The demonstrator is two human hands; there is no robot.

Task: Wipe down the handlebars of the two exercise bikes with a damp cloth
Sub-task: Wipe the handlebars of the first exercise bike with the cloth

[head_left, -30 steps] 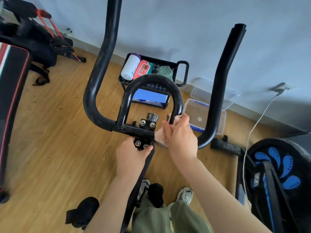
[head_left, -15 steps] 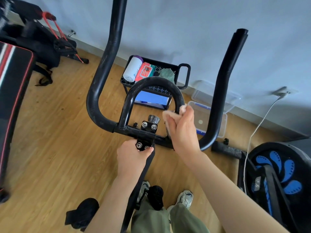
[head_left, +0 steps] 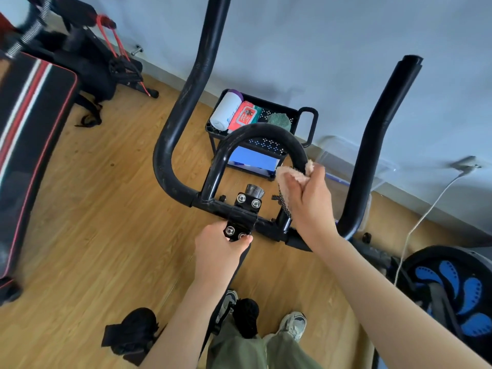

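Pink cloth (head_left: 291, 174) clenched in right hand (head_left: 310, 202) on inner loop (head_left: 255, 131); left hand (head_left: 217, 250) grips clamp (head_left: 241, 225). Outer bars (head_left: 186, 102), second bike (head_left: 452, 284) likely outstanding.

Bright, even light; faint shadows on the wall (head_left: 306, 75); edges bowed (wide lens), upper-left corner blurred.
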